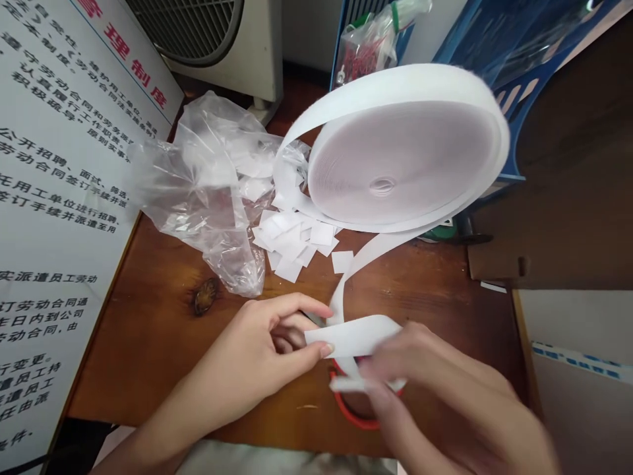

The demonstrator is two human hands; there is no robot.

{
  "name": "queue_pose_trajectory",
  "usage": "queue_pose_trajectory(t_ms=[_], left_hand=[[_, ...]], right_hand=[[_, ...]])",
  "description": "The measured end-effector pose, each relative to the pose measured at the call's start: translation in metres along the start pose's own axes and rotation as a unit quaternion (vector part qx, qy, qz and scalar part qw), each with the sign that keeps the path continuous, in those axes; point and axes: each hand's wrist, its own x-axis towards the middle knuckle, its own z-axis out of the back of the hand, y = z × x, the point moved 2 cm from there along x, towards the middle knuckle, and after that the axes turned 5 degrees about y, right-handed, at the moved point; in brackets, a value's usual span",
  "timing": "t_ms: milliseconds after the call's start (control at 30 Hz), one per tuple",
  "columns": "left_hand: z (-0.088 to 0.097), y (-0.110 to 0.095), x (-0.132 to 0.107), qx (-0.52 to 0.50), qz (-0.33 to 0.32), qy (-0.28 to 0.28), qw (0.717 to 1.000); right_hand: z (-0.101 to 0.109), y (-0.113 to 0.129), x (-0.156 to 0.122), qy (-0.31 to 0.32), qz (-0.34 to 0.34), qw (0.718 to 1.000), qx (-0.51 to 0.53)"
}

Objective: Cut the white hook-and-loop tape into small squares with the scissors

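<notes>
A free length of white tape strip [353, 338] runs between my hands above the table. My left hand [277, 349] pinches one end of it between thumb and fingers. Blurred by motion, my right hand [425, 382] has its fingers closed on the strip farther along. The tape trails up to a large white roll [410, 165] standing on the table, with a loose loop round its outside. Under my right hand a red loop, seemingly a scissors handle [357, 417], partly shows. Behind my left hand lies a pile of cut white tape pieces [289, 241].
An open clear plastic bag [208, 191] with more white pieces lies left of the pile. A printed board [59, 198] stands at the left. Behind are a white vented unit [232, 46], a bag of red items [368, 56] and blue holders [519, 86]. A cardboard box [568, 198] stands right.
</notes>
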Motion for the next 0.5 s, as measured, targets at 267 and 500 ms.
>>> queue_pose_trajectory(t_ms=[267,500], left_hand=[[0.001,-0.004,-0.015,-0.012,-0.013,0.062,0.998],[0.003,-0.001,-0.010,-0.019,-0.013,0.062,0.998]], right_hand=[[-0.019,-0.017,0.031,0.038,0.017,0.995,-0.096],[-0.007,-0.013,0.032,0.030,0.026,0.999,0.027]])
